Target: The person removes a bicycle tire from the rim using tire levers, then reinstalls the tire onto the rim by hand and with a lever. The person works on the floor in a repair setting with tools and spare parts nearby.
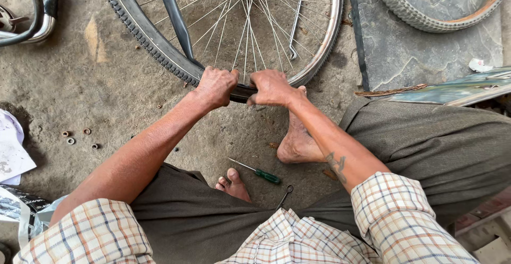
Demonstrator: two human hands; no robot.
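I have my left hand and right hand both clenched on the black knobbly tyre, at the near edge of the spoked wheel lying flat on the concrete floor.

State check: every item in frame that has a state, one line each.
left hand: shut on tyre
right hand: shut on tyre
tyre: partly seated on wheel rim, off along the right side
wheel rim: lying flat, bare on the right
screwdriver: lying loose on the ground
second tyre: flat on the slab, untouched
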